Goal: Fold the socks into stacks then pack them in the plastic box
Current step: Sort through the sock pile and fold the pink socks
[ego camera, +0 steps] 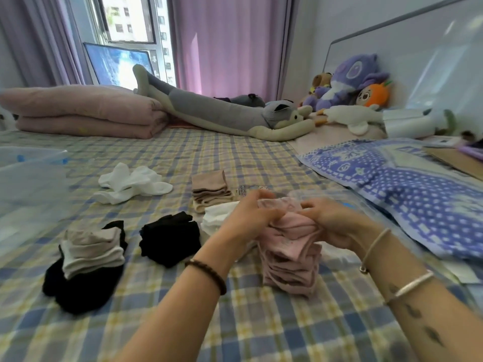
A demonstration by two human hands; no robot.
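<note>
Head view: my left hand [247,218] and right hand [329,220] both pinch a soft pink sock [290,226] atop the tall, leaning pink stack [290,267]. Folded: tan stack [210,189], black stack [170,236], white stack [217,218], grey-on-black pile [91,253]. Left to do: loose white socks [130,184], crumpled knit. Clear plastic box [28,178] sits far left, no socks visible inside; packing not started, I'd say

Premises: a domestic bedroom. Observed: a bed with a checked sheet [183,152], a white headboard [418,61], a folded pink quilt [86,111], plush toys [350,82] heaped at the head end, purple curtains [230,43], and a window [130,19] facing apartment blocks.
</note>
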